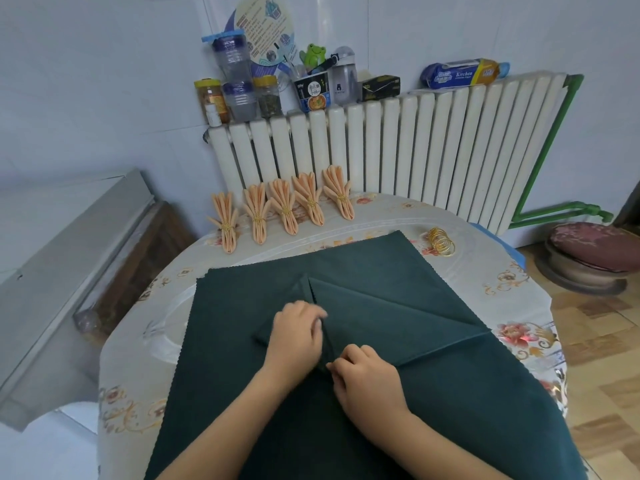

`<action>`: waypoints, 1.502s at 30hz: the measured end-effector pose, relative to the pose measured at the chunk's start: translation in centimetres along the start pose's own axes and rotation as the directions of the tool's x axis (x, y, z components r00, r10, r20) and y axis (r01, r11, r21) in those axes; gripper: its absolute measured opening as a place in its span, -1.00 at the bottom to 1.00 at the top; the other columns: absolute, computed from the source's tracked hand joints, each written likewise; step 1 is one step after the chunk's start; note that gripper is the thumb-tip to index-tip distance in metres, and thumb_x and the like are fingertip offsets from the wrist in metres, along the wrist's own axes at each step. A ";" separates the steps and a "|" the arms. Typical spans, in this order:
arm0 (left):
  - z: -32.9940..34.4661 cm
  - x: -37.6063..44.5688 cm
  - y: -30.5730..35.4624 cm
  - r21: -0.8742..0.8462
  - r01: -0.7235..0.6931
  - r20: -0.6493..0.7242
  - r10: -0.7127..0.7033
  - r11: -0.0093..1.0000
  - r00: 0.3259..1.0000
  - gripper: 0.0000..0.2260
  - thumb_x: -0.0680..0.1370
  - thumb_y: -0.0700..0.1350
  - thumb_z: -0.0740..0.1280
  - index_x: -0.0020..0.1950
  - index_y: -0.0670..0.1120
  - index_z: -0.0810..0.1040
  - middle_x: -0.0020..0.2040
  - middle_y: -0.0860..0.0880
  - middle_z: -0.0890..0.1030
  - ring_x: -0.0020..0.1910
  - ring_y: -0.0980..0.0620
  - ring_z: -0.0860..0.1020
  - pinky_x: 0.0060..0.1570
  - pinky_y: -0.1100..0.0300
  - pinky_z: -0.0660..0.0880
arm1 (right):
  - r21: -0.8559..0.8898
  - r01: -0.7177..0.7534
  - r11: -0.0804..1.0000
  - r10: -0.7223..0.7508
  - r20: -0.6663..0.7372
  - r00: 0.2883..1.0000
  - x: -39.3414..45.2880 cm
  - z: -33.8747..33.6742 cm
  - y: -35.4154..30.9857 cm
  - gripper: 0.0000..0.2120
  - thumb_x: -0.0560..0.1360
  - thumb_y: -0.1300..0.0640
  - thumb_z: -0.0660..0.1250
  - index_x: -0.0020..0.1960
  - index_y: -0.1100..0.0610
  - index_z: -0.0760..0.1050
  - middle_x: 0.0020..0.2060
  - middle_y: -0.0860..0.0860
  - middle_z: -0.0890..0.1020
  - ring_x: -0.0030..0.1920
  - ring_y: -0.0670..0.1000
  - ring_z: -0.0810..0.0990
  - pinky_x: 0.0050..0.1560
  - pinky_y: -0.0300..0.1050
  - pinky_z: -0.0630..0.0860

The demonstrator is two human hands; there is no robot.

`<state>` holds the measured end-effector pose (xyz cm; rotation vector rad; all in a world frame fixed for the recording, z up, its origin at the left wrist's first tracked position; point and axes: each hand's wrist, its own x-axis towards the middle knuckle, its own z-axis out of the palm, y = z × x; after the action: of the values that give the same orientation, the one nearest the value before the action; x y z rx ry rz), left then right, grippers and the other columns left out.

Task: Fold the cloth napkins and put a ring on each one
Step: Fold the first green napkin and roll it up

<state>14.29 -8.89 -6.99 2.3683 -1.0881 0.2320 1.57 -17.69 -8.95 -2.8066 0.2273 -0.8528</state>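
Two hands work at the middle of a round surface (485,271) covered by a floral cloth. The left hand (297,332) lies on the folded dark green napkin (388,317), its fingers (317,318) curled down onto the fold near the centre crease; whether they pinch the cloth cannot be told. The right hand (367,379) sits just beside it, nearer the person, fingers bent and pinching the napkin's near corner.

The folded napkin is a pointed, kite-like shape. Its long axis runs from the near corner under the right hand away toward the far left, ending at a tip near the middle of the surface; a second point extends to the right. It lies on top of flat, unfolded green napkins (221,341), whose scalloped edges show at the left. Their number cannot be told.

Five finished peach napkins (285,209) stand in a row along the far edge of the surface, each fanned upward and gathered in one gold ring. The row runs left to right, just before a white radiator (415,147).

Loose gold rings (440,241) lie in a cluster at the far right of the surface, well apart from both hands; their count is unclear.
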 end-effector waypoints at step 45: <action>-1.4 -7.2 6.1 0.016 0.157 0.166 -0.158 0.987 0.973 -0.80 0.56 0.06 0.28 -0.10 -0.03 0.58 0.06 0.14 0.47 0.05 0.17 0.45 -0.03 0.31 0.41 | -0.385 0.161 0.909 -0.125 0.117 0.985 7.5 -9.2 8.6 -0.76 0.04 0.11 0.62 -0.38 0.06 0.60 -0.27 0.02 0.59 -0.14 0.16 0.56 0.11 0.07 0.21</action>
<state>5.06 -6.78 -6.04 2.4975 -0.9663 -0.0225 1.77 -28.89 0.49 -3.2664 0.1990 -0.7813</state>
